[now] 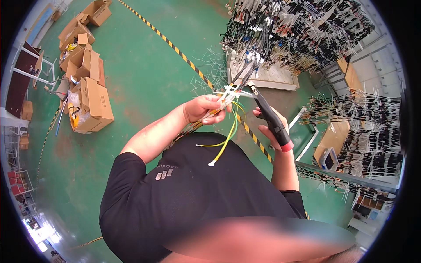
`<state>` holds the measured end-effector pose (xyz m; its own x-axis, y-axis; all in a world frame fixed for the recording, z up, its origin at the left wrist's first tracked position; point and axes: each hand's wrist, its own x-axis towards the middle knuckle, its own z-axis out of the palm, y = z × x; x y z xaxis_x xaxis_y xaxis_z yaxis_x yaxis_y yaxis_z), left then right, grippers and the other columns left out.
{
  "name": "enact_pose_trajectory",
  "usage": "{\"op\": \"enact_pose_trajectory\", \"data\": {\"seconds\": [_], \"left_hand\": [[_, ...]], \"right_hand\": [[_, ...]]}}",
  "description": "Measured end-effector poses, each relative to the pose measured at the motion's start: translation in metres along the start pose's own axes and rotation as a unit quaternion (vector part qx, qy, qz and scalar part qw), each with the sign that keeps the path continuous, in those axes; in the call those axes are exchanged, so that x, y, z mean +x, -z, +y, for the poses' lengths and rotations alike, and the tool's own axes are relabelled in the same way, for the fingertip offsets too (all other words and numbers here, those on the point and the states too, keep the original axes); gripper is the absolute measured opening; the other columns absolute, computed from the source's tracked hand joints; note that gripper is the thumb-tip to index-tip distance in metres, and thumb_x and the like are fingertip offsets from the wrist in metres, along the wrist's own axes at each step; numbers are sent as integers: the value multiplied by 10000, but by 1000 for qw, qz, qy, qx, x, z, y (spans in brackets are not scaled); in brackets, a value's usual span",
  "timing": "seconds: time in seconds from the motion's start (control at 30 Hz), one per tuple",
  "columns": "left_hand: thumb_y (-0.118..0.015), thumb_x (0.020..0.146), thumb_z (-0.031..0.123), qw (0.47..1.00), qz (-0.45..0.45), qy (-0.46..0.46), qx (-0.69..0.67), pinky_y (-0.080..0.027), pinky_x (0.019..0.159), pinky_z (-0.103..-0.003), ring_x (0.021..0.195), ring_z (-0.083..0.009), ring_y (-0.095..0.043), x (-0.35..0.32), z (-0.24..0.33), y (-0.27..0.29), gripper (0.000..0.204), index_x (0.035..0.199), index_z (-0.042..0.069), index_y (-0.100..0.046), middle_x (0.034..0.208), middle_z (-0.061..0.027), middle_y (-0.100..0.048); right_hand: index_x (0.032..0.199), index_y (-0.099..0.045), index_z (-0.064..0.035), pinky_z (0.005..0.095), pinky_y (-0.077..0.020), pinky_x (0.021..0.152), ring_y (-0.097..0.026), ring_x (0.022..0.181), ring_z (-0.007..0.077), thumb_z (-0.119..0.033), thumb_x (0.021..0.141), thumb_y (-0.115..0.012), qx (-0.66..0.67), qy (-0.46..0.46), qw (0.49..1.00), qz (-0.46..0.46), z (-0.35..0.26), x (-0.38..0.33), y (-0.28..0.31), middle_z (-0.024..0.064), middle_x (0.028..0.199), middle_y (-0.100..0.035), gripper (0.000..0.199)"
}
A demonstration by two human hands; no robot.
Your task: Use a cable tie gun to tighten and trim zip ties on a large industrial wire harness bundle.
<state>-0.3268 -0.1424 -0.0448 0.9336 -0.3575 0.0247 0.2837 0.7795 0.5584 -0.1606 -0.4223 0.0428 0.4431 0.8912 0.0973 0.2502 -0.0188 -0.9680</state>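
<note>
Yellow-green wire bundle [228, 115], white ties, left hand [205, 109] gripping; black tool [269, 115]

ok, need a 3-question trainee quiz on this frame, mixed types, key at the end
1. True or false: the left hand grips a wire bundle.
2. What does the right hand hold? A) black tool with a red end B) cardboard box C) nothing
3. What colour are the loose wires hanging from the bundle?

Key: 1 true; 2 A; 3 yellow and green
</note>
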Motion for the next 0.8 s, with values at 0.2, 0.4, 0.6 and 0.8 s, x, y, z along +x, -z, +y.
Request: {"op": "enact_pose_trajectory", "data": {"seconds": [0.2, 0.4, 0.6, 0.8], "left_hand": [[-670, 1060, 177, 912, 303, 25, 277, -372, 473, -212, 518, -32, -487, -4, 6, -29, 211, 1216, 51, -739, 751, 7, -662], [-735, 997, 142, 867, 376, -3, 327, -390, 462, -234, 504, -42, -501, -16, 19, -42, 160, 1087, 17, -779, 794, -36, -764], [-760, 974, 151, 866, 382, -9, 323, -398, 459, -234, 501, -41, -499, -23, 23, -41, 150, 1035, 15, -779, 788, -42, -765], [-753, 983, 189, 861, 379, -28, 337, -407, 465, -239, 515, -37, -509, -25, 23, -49, 177, 1030, 21, -784, 786, -36, -766]], "right_hand": [[1258, -702, -6, 359, -470, 1114, -657, 1224, 201, -80, 816, -795, -47, -119, 992, -17, -16, 4, 5, 66, 1214, -720, 458], [1243, -708, -28, 346, -482, 1061, -650, 1122, 185, -105, 820, -815, -50, -117, 985, -118, -5, 11, 15, 45, 1162, -715, 443], [1239, -700, -30, 339, -493, 1021, -647, 1075, 204, -98, 799, -823, -46, -178, 975, -128, -1, 17, 2, 56, 1118, -704, 462], [1332, -680, -12, 355, -533, 957, -652, 1034, 251, -46, 814, -793, -147, -36, 979, -138, -9, 19, -18, 111, 1096, -657, 532]]}}
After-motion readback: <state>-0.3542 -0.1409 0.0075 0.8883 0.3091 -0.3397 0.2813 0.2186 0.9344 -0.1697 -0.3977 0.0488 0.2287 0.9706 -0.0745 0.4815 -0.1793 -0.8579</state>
